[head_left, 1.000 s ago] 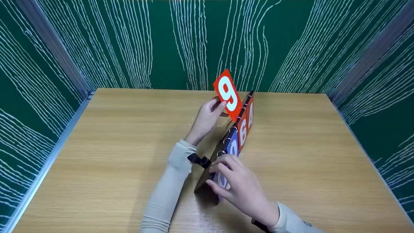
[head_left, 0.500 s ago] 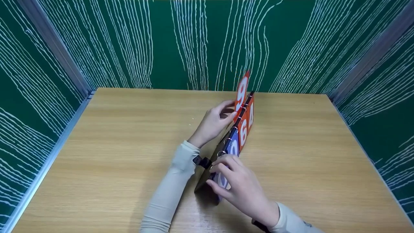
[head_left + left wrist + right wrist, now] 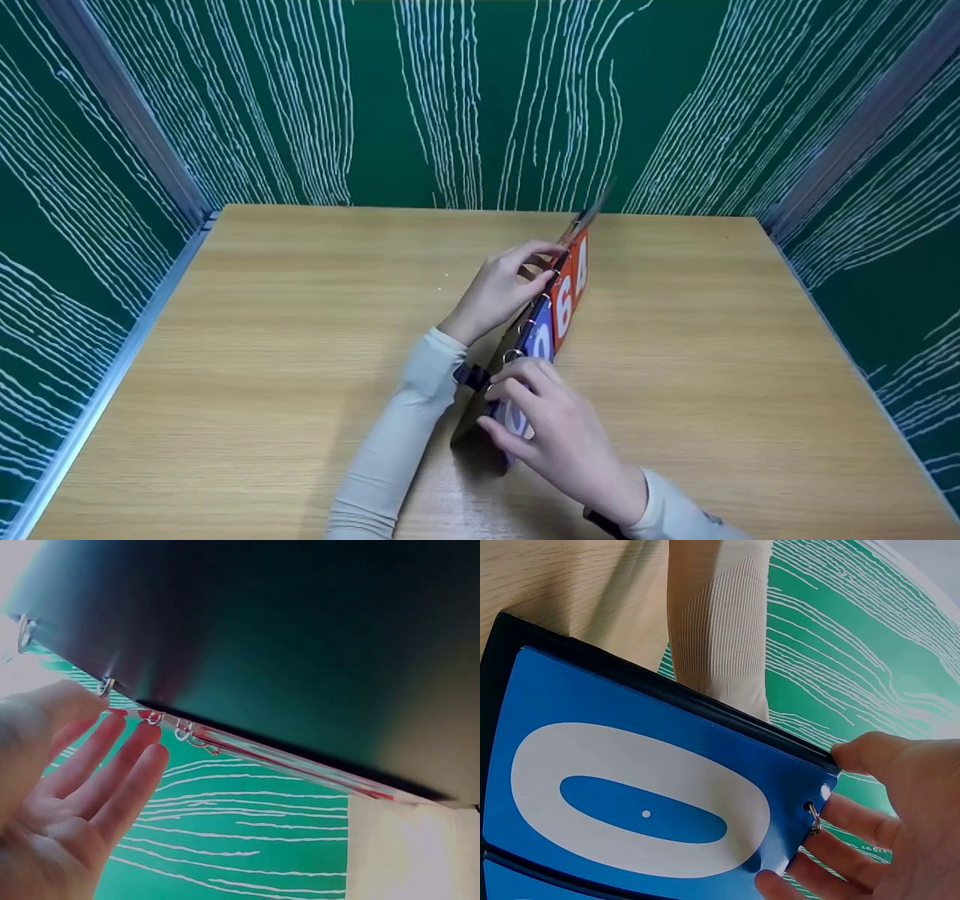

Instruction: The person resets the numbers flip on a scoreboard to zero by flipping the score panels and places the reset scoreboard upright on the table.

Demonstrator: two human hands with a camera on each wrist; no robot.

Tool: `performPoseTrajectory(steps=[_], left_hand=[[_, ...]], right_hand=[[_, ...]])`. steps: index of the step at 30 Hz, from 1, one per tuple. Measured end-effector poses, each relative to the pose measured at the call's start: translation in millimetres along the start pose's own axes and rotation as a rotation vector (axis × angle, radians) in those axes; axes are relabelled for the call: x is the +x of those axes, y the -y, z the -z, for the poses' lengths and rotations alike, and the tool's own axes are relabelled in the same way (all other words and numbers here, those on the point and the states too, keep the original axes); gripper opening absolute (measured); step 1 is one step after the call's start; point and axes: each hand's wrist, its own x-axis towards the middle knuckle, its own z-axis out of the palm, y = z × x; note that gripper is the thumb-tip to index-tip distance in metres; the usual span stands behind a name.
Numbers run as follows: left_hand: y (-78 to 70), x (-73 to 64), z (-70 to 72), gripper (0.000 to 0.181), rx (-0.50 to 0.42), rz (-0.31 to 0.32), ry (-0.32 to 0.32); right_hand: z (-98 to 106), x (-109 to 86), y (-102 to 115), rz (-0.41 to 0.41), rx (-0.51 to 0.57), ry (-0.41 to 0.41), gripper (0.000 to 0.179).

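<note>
A flip scoreboard [image 3: 538,341] stands like a tent on the table, its ringed top edge running away from me. Its right face shows a red 6 card [image 3: 564,307], a red 4 card [image 3: 581,259] and blue cards; one blue 0 card [image 3: 622,701] is plain in the right wrist view. Above the far end a blurred card [image 3: 598,204] stands tilted to the right. My left hand [image 3: 491,292] touches the top edge beside it, fingers fairly straight. At the near end my right hand [image 3: 566,435] pinches the board's top corner between thumb and fingers.
The wooden table [image 3: 262,337] extends on both sides of the board. Green walls [image 3: 375,97] with white wavy lines enclose it at the back and sides. A dark wrist camera [image 3: 472,375] on my left wrist sits close to the board's back panel [image 3: 285,652].
The red 9 card has swung up and over the rings to the right, pushed by my left hand, which shifted right to the top edge. My right hand has stayed put.
</note>
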Motion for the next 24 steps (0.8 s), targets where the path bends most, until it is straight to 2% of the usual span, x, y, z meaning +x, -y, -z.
performPoseTrajectory(steps=[3, 8, 11, 18, 24], left_hand=[[-0.1, -0.6, -0.2, 0.034, 0.068, -0.006, 0.015], [-1.5, -2.0, 0.3, 0.031, 0.162, 0.031, 0.039], [-1.4, -2.8, 0.7, 0.030, 0.189, 0.049, 0.049], [0.2, -4.3, 2.0, 0.029, 0.258, 0.028, 0.049], [1.4, -3.7, 2.0, 0.034, 0.276, 0.057, 0.089]], right_hand=[[-0.2, 0.0, -0.1, 0.001, -0.001, 0.001, 0.021], [0.0, -0.1, -0.4, -0.003, -0.003, 0.006, 0.023], [-0.2, 0.0, -0.3, -0.008, -0.005, 0.009, 0.022], [-1.2, 0.1, 0.0, -0.015, 0.001, 0.014, 0.022], [-1.0, -0.1, 0.0, -0.007, 0.003, 0.010, 0.022]])
